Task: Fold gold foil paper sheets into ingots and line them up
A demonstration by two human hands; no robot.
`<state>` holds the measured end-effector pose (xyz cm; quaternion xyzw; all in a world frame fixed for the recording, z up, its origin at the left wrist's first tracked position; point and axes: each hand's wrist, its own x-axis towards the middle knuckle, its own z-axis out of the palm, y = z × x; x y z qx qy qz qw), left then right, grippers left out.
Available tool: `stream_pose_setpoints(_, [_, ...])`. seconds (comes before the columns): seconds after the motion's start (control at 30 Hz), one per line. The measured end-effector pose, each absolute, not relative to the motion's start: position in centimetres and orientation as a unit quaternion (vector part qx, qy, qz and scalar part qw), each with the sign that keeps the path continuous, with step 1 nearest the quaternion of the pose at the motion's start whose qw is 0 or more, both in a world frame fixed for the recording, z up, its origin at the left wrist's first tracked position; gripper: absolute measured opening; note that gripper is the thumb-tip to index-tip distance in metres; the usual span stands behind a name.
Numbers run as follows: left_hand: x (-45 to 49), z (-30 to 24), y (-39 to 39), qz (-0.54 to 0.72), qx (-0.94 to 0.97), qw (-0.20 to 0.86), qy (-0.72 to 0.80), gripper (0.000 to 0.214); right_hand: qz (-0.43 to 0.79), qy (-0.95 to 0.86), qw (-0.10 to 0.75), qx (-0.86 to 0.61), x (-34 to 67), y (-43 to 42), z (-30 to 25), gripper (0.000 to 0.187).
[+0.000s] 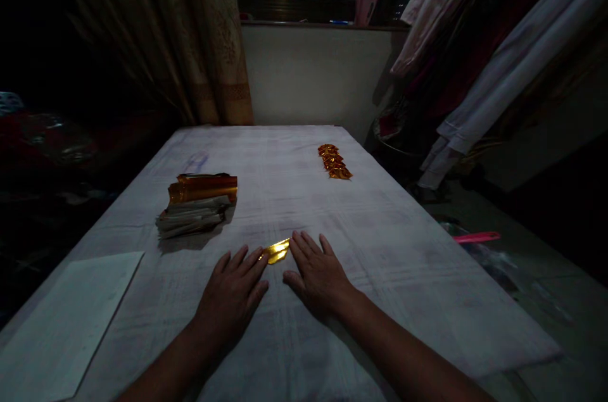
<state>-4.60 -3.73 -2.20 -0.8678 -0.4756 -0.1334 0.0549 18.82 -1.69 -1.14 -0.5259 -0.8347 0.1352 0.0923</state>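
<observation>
A small folded piece of shiny gold foil paper [277, 252] lies flat on the cloth-covered table [285, 199], between my two hands. My left hand [235, 288] rests palm down with its fingers stretched out, fingertips over the foil's left end. On the other side, my right hand [317, 270] lies flat, its fingers at the foil's right end. Neither hand is closed around anything. Beyond my left hand sits a stack of gold and grey paper sheets [197, 212]. Farther off to the right, several folded gold pieces [334, 163] overlap in a row.
A white board or sheet [71, 320] lies at the table's near left. A patterned curtain [204, 41] hangs past the far left edge. Clothes [456, 85] hang at the right, and a pink-handled object [477, 237] is beyond the right edge.
</observation>
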Motion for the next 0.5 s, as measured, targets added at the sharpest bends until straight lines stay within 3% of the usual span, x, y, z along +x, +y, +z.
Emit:
stream_pose_setpoints(0.13, [-4.6,-2.8,-3.3,-0.142,-0.866,0.046,-0.477,0.045,0.106,-0.824,0.101,-0.547,18.8,-1.9,-1.1,0.072])
stream_pose_setpoints(0.33, [-4.8,-2.6,-2.7,-0.135,-0.881,0.037,-0.452,0.048,0.134,-0.885,0.079,-0.438,17.4,-2.0,-0.6,0.071])
stream_pose_setpoints(0.5, [-5.5,-2.0,-2.4,-0.133,-0.884,0.051,-0.445,0.049,0.139,-0.857,0.064,-0.492,19.1,-1.5,-0.4,0.072])
